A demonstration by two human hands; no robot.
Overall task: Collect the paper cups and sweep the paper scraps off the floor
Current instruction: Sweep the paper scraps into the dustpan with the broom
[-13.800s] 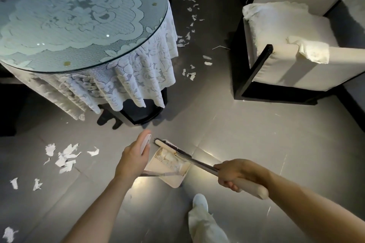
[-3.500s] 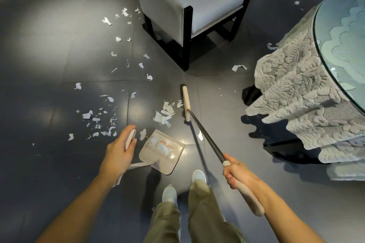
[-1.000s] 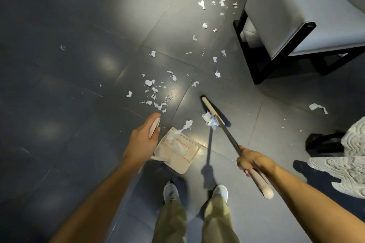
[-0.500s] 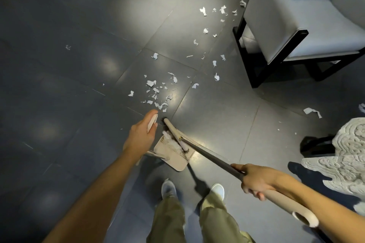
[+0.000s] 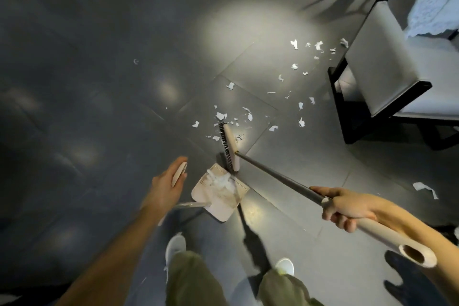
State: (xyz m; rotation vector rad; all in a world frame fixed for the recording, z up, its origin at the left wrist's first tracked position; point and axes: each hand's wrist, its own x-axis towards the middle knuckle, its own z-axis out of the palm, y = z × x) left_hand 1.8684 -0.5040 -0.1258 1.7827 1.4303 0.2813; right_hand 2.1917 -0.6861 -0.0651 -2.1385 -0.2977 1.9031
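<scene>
My left hand grips the long handle of a beige dustpan that sits on the dark tiled floor with white scraps in it. My right hand grips the broom handle. The broom head rests on the floor just beyond the dustpan's mouth, among a cluster of white paper scraps. More paper scraps trail up to the right toward the chair. No paper cups are in sight.
A grey upholstered chair with a black frame stands at the right. One larger scrap lies on the floor to the right of my hand. My two shoes are below the dustpan.
The broom head has left the dustpan and reached out to the scrap cluster beyond it. The dustpan holds more scraps than a second ago. The view has shifted a little.
</scene>
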